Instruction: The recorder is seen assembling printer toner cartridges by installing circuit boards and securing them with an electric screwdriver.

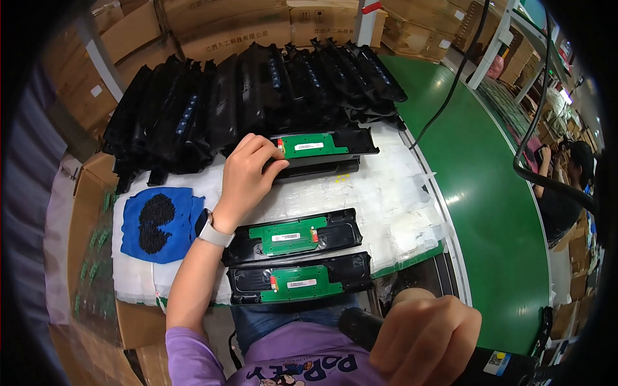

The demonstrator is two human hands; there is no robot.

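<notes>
Black plastic makes up the long housing (356, 139) under my left hand (248, 170), whose bent fingers and thumb close on its left end. A green circuit board (322, 139) lies in that housing, and my fingertips are right beside the small red component (280, 143) at the board's left end. My right hand (428, 338), nearer my body, is curled into a fist around a black cylindrical tool (362, 327); I cannot tell which part of it the fingers press. Just on the near side of the held piece lies another black housing (315, 169), partly covered by it. Closer to me, two more housings with green boards, an upper one (344, 235) and a lower one (353, 267), lie side by side on the white-covered work surface (393, 186). To the left, a blue cloth (132, 235) carries a heap of tiny black parts (156, 215), too small to make out singly. Beyond my left hand sits a broad pile of black housings (238, 96), with cardboard boxes (238, 26) behind.
</notes>
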